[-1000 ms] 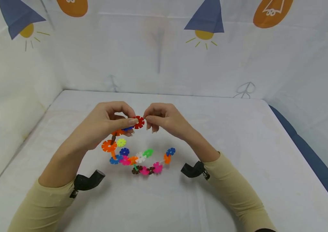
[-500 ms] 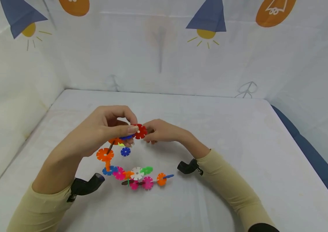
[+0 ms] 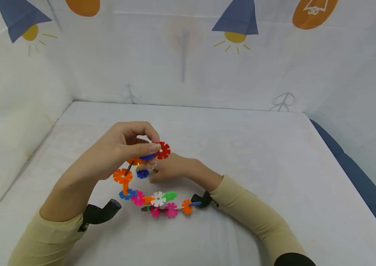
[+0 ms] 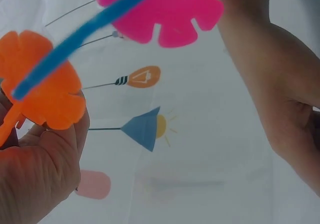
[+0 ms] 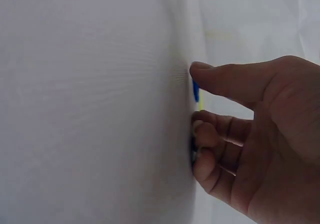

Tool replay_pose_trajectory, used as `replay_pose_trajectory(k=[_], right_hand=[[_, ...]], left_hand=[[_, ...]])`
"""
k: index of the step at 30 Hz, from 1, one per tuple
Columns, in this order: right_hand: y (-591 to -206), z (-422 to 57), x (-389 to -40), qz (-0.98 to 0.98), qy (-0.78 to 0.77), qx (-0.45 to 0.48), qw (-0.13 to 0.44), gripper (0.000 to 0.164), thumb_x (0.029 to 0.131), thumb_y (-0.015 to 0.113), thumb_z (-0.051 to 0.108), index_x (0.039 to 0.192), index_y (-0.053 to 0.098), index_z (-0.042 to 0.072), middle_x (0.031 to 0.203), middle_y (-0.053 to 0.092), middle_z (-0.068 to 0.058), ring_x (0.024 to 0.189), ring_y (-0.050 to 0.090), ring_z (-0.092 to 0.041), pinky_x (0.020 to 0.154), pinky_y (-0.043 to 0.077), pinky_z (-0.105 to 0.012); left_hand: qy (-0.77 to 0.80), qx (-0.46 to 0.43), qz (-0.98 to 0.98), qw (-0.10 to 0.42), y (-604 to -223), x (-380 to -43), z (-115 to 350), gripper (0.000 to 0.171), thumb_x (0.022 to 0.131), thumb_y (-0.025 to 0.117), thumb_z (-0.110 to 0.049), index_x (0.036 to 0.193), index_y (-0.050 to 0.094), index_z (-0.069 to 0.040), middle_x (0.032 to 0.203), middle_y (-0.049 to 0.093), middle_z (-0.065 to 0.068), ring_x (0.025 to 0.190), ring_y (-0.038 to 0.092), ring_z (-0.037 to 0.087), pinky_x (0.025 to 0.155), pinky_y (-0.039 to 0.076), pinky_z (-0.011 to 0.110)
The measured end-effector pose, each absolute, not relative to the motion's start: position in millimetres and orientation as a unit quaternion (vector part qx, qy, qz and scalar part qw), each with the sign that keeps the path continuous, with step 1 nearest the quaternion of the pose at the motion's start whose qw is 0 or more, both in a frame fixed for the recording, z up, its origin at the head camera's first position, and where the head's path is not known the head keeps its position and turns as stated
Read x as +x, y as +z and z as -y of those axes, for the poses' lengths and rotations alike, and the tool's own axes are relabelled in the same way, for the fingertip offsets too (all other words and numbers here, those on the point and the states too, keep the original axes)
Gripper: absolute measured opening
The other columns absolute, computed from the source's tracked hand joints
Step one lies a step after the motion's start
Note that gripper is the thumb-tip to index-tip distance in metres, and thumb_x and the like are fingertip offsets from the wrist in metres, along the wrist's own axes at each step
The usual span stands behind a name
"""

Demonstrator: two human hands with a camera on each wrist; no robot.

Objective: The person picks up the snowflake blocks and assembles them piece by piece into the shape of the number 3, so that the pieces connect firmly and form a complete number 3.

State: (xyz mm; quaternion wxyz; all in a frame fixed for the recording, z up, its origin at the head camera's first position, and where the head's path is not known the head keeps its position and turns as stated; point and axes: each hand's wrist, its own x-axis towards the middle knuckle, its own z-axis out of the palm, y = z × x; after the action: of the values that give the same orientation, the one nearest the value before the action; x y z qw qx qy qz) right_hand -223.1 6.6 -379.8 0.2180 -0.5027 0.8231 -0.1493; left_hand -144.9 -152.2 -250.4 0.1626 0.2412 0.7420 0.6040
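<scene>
My left hand (image 3: 118,151) pinches a chain of notched plastic discs near its red disc (image 3: 165,150), between thumb and index finger. The chain hangs from there through orange discs (image 3: 123,176) to a lower run with a pink disc (image 3: 138,198), a white disc (image 3: 157,198) and a blue disc (image 3: 194,204) at its end. Behind the chain, low at the table, reaches my right hand (image 3: 176,166). Its thumb and fingers stand apart around a loose dark blue disc (image 3: 142,174) and a yellow disc (image 5: 201,103), mostly hidden; no firm grip shows.
The white table (image 3: 257,177) spreads out to the right and in front. A white cloth wall with printed lamps (image 3: 235,22) rises behind it. Black wrist cameras, one (image 3: 101,212) on the left sleeve, jut out near the chain.
The right hand has moved down and left from beside the red disc to the loose discs. The left hand has lowered slightly, and the chain's lower run has shifted toward the front.
</scene>
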Motion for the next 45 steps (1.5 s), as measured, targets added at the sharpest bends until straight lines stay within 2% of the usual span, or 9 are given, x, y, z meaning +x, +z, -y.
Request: replay_pose_trajectory(k=[7,17,21,26,29,33,39,43,45], right_hand=[[-377,-1,-216,-0.846,-0.128,-0.461,0.236,0.027,0.093,0.068,0.025,0.118,0.061,0.026,0.086,0.055,0.003,0.076,0.054,-0.011,0.065,0.045,-0.02],[-377,-7,-218,-0.847,-0.186,-0.428,0.254,0.022,0.085,0.075,0.012,0.099,0.059,0.016,0.088,0.055,0.001,0.08,0.052,-0.012,0.065,0.044,-0.019],[-376,-11,-220,-0.834,-0.208,-0.434,0.27,0.021,0.084,0.073,0.004,0.096,0.059,0.014,0.082,0.053,0.0,0.075,0.051,-0.013,0.061,0.043,-0.02],[-376,-16,-221,-0.818,-0.243,-0.445,0.273,0.019,0.085,0.068,0.001,0.097,0.062,0.014,0.084,0.062,0.0,0.075,0.055,-0.012,0.064,0.051,-0.018],[-378,-20,-222,-0.814,-0.27,-0.44,0.264,0.013,0.088,0.066,0.004,0.094,0.066,0.015,0.083,0.065,0.001,0.074,0.057,-0.011,0.066,0.053,-0.019],[-377,-26,-223,-0.811,-0.309,-0.426,0.255,0.01,0.091,0.064,0.006,0.086,0.069,0.014,0.08,0.066,0.001,0.068,0.058,-0.01,0.065,0.053,-0.021],[-360,-39,-225,-0.809,-0.35,-0.413,0.228,0.011,0.095,0.065,0.008,0.085,0.069,0.01,0.08,0.071,-0.009,0.062,0.062,-0.012,0.064,0.055,-0.024],[-348,-46,-225,-0.816,-0.371,-0.402,0.186,0.01,0.096,0.063,0.01,0.087,0.069,0.009,0.082,0.072,-0.012,0.063,0.064,-0.015,0.064,0.055,-0.026],[-342,-50,-225,-0.814,-0.391,-0.4,0.157,0.008,0.096,0.063,0.008,0.089,0.068,0.008,0.082,0.072,-0.012,0.064,0.066,-0.018,0.063,0.055,-0.026]], left_hand=[[0.597,0.223,-0.756,0.148,-255,-149,156,0.01,0.098,0.061,-0.015,0.098,0.06,-0.005,0.081,0.059,0.011,0.063,0.062,0.03,0.06,0.057,0.037],[0.603,0.203,-0.76,0.135,-255,-152,154,0.012,0.097,0.063,-0.017,0.098,0.061,-0.005,0.076,0.061,0.01,0.065,0.063,0.026,0.058,0.055,0.034],[0.593,0.184,-0.775,0.118,-255,-152,152,0.015,0.096,0.065,-0.021,0.099,0.062,-0.006,0.074,0.065,0.01,0.067,0.066,0.027,0.053,0.051,0.033],[0.59,0.167,-0.783,0.106,-255,-153,152,0.018,0.096,0.067,-0.024,0.099,0.063,-0.007,0.08,0.067,0.009,0.072,0.07,0.027,0.048,0.046,0.032],[0.593,0.157,-0.783,0.103,-257,-155,152,0.019,0.096,0.067,-0.026,0.099,0.063,-0.007,0.083,0.067,0.008,0.073,0.072,0.025,0.043,0.04,0.031],[0.601,0.145,-0.78,0.103,-261,-158,155,0.019,0.096,0.066,-0.026,0.1,0.064,-0.008,0.085,0.069,0.007,0.075,0.073,0.026,0.047,0.042,0.03],[0.608,0.141,-0.775,0.097,-264,-164,157,0.018,0.096,0.067,-0.027,0.1,0.065,-0.009,0.088,0.068,0.006,0.075,0.074,0.025,0.047,0.042,0.029],[0.614,0.137,-0.772,0.096,-266,-166,158,0.019,0.096,0.067,-0.026,0.1,0.064,-0.007,0.091,0.067,0.007,0.077,0.074,0.026,0.058,0.053,0.028],[0.615,0.133,-0.771,0.096,-266,-166,157,0.02,0.096,0.067,-0.026,0.101,0.064,-0.007,0.089,0.067,0.008,0.077,0.073,0.026,0.056,0.052,0.028]])
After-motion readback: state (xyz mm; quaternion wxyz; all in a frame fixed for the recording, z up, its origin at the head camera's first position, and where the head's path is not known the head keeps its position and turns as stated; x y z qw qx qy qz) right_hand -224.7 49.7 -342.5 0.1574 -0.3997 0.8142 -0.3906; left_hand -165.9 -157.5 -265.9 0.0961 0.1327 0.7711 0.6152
